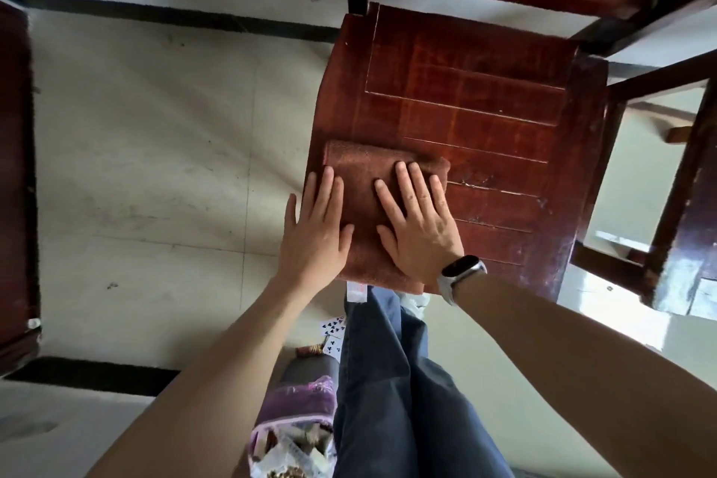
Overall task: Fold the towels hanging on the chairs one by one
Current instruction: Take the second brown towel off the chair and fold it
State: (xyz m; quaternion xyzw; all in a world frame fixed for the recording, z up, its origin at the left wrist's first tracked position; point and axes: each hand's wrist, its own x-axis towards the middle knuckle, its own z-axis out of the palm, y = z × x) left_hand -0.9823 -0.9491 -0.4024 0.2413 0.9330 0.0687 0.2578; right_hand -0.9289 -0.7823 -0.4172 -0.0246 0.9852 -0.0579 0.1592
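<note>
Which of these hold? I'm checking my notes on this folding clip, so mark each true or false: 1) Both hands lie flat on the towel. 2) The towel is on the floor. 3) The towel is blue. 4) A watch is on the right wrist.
1) True: the left hand and right hand press the towel with straight fingers.
2) False: it lies folded on the chair seat.
3) False: it is reddish brown.
4) True: the watch sits on the right wrist.

No words or brand names can be read anywhere. The playing cards (333,327) on the floor (135,167) show black club pips. The towel's white tag (356,291) is too blurred to read.
</note>
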